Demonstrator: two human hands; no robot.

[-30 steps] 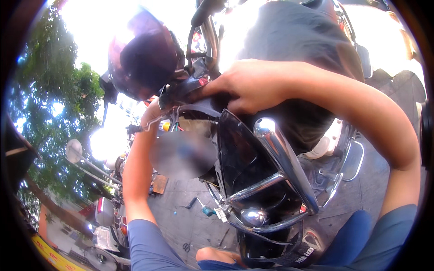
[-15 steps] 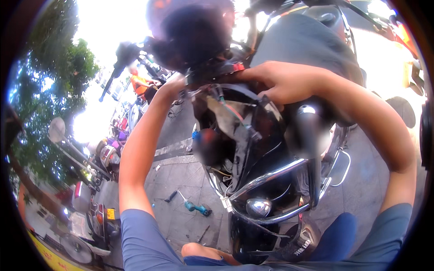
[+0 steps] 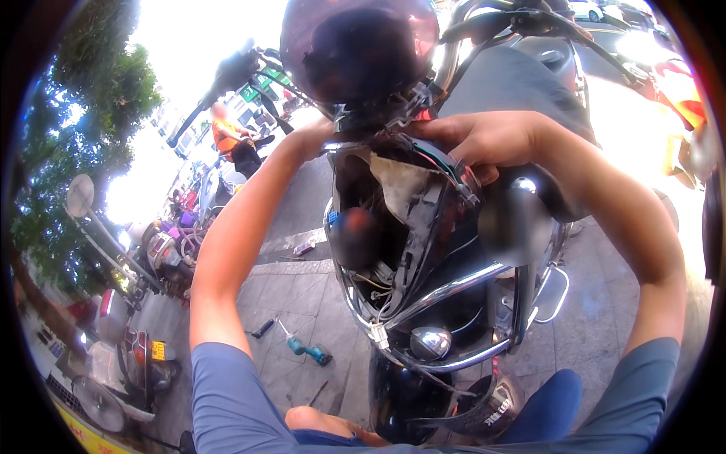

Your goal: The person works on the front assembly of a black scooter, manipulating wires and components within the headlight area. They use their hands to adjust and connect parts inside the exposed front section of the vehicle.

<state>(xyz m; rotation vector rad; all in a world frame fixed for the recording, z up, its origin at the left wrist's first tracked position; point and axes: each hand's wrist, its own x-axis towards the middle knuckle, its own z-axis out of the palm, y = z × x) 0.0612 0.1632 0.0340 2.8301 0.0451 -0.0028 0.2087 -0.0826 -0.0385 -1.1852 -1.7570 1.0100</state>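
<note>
A black scooter stands before me, its front body shell opened so that a cavity with wires shows. Above the cavity sits a dark, glossy, round headlight housing. My left hand reaches the housing's lower left side; its fingers are hidden behind it. At the lower right edge, my right hand grips the housing with thumb and fingers bent. Thin coloured wires with a connector run just beside my right hand. A cream-coloured sheet lies inside the opening.
Chrome crash bars curve round the scooter's front, above the front wheel cover. On the paving at left lies a teal power tool. Parked two-wheelers line the left; a person in orange is farther off.
The wires and connector have shifted from the middle of the opening to the right, beside my right hand. The housing sits lower and farther right in view. Both hands stay at it.
</note>
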